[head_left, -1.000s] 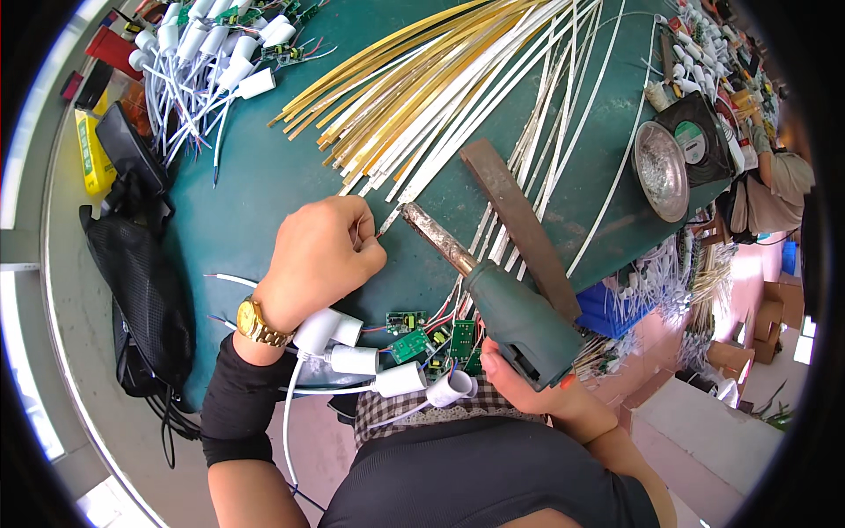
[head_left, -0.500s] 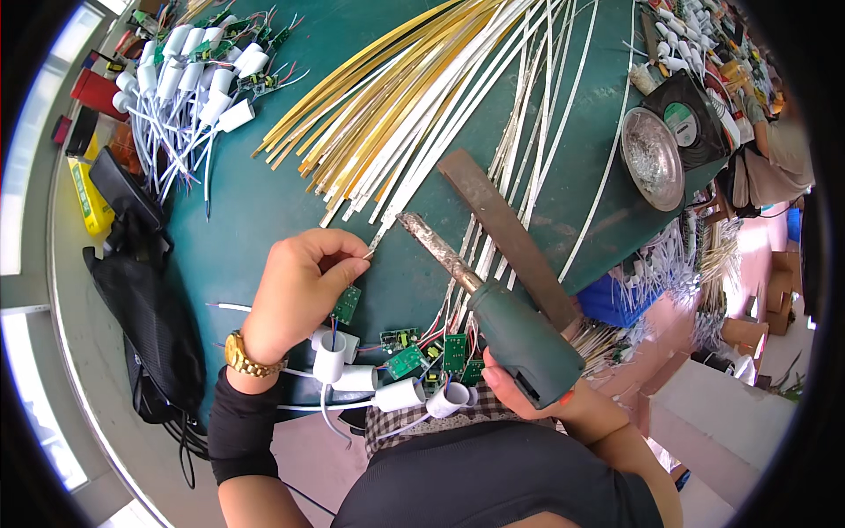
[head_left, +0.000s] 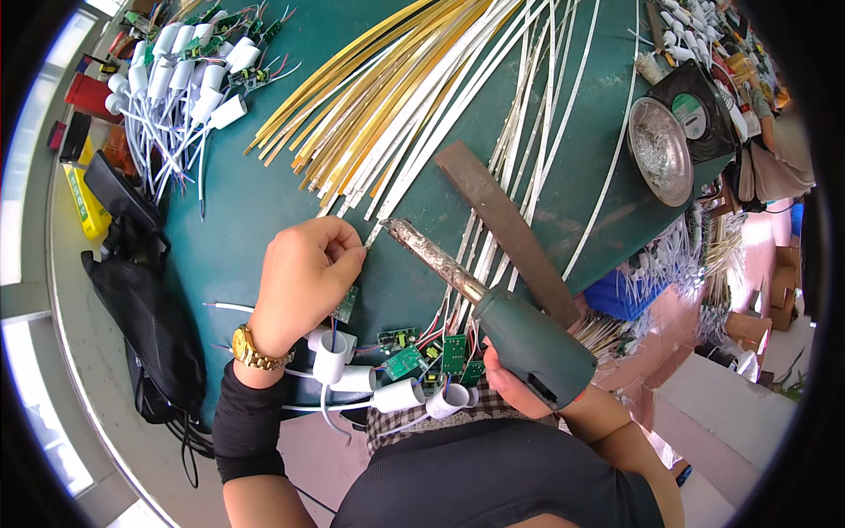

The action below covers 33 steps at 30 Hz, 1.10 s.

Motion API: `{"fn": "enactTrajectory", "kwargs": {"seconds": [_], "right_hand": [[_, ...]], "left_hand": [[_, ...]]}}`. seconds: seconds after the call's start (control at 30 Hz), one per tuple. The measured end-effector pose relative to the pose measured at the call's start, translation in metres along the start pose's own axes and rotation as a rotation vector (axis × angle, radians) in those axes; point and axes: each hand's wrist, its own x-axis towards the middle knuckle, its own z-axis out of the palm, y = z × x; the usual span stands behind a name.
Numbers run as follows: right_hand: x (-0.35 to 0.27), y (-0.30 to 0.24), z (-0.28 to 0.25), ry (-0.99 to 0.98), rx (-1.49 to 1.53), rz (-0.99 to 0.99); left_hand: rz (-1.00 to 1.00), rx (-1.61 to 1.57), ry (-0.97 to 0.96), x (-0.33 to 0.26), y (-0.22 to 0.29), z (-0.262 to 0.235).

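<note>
The fingertips of my left hand (head_left: 308, 273) are pinched together at the near end of a thin white strip (head_left: 373, 234). My right hand (head_left: 515, 383) grips a soldering iron (head_left: 528, 343) by its dark green handle. Its solder-crusted tip points up and left, close beside the pinched strip end; I cannot tell whether they touch. Just below the left fingers shows a green circuit board (head_left: 346, 306), partly hidden by the hand. White cylindrical lamp bases (head_left: 330, 356) with cables and more circuit boards (head_left: 406, 361) lie along the table's near edge.
A bundle of white and yellow strips (head_left: 378, 114) fans across the green table (head_left: 264, 207). A flat brown bar (head_left: 506, 229) lies beside the iron. Lamp bases pile (head_left: 176, 84) far left; a metal dish (head_left: 660, 154) leans by a black fan (head_left: 700, 114). A black bag (head_left: 145, 326) hangs left.
The iron's tip has shifted slightly left, nearer the left fingertips. My left hand has moved slightly up and left, still pinching. The whole view has shifted a little.
</note>
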Motion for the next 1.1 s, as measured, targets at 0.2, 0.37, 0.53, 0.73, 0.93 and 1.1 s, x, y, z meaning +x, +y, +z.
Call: {"fn": "enactTrajectory", "kwargs": {"seconds": [0.2,0.37,0.53,0.73,0.93,1.1], "right_hand": [[0.009,-0.003,-0.003,0.052,-0.051,-0.111],[0.018,-0.005,-0.005,0.039,-0.078,-0.149],[0.019,-0.008,-0.004,0.070,-0.146,-0.184],[0.025,-0.012,-0.006,0.072,-0.124,-0.160],[0.010,-0.004,-0.002,0.065,-0.090,-0.081],[-0.011,-0.001,0.003,-0.101,0.039,0.201]], "left_hand": [[-0.044,-0.029,0.023,-0.001,0.000,0.002],[-0.063,-0.030,0.032,0.000,0.001,0.002],[-0.068,-0.029,-0.017,0.005,0.002,-0.002],[-0.084,-0.032,-0.033,0.008,0.005,-0.004],[-0.080,-0.036,-0.037,0.010,0.005,-0.004],[-0.079,-0.026,-0.039,0.008,0.007,-0.007]]}}
